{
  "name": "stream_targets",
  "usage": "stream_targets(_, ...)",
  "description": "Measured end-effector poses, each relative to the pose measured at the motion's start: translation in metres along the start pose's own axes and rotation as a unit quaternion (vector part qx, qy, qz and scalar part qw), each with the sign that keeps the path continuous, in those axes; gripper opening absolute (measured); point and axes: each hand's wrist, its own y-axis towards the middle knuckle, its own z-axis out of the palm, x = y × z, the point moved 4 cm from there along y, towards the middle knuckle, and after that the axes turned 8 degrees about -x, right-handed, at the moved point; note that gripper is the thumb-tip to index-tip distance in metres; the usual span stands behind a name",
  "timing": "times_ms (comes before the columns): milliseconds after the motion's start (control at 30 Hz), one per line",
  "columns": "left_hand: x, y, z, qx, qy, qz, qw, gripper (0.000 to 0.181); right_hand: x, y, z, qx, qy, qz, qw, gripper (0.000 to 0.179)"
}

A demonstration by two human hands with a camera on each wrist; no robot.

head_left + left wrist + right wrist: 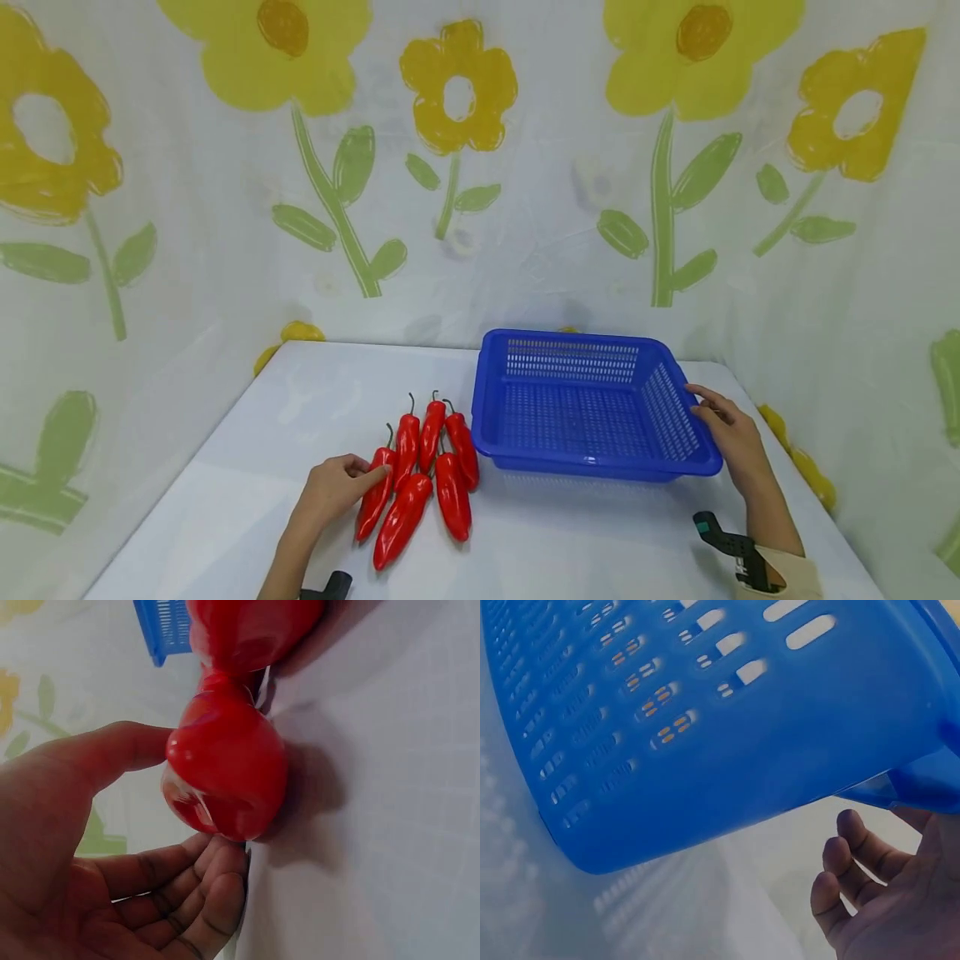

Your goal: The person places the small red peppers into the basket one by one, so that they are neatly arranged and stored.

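Observation:
Several glossy red peppers with dark stems lie in a cluster on the white table, left of the blue basket (pixel 592 460). My left hand (pixel 337 492) is at the leftmost red pepper (pixel 377 492), thumb on one side and fingers on the other. In the left wrist view, the thumb touches a red pepper (pixel 232 757) and the fingertips reach its underside. My right hand (pixel 731 433) holds the basket's right rim. In the right wrist view, three fingers (pixel 838 855) hang bent below the rim; the thumb's contact is hidden.
A white table (pixel 570 542) carries everything. Behind and beside it hangs a pale curtain (pixel 525 275) printed with yellow flowers. The other peppers, such as the front one (pixel 403 521), lie close against each other, near the basket's left side.

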Motion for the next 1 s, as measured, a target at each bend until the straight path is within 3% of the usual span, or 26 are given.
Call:
stream_targets(500, 0.008, 0.002, -0.006, -0.003, -0.064, -0.051, 0.9966, 0.068, -0.008, 0.002, -0.002, 0.019, 0.017, 0.021, 0.9995, 0.053)
stream_targets(633, 0.001, 0.002, -0.006, -0.003, -0.074, -0.047, 0.9962, 0.066, -0.007, 0.001, -0.005, 0.017, 0.010, 0.023, 0.9995, 0.053)
stream_targets(867, -0.019, 0.000, -0.018, -0.015, -0.047, -0.009, 0.9987, 0.060, -0.008, 0.002, 0.000, 0.024, 0.024, 0.024, 0.9991, 0.053)
stream_targets(1000, -0.031, 0.001, -0.020, -0.015, -0.069, 0.000, 0.9975, 0.064, -0.011, 0.002, 0.001, 0.022, 0.028, 0.033, 0.9988, 0.053)
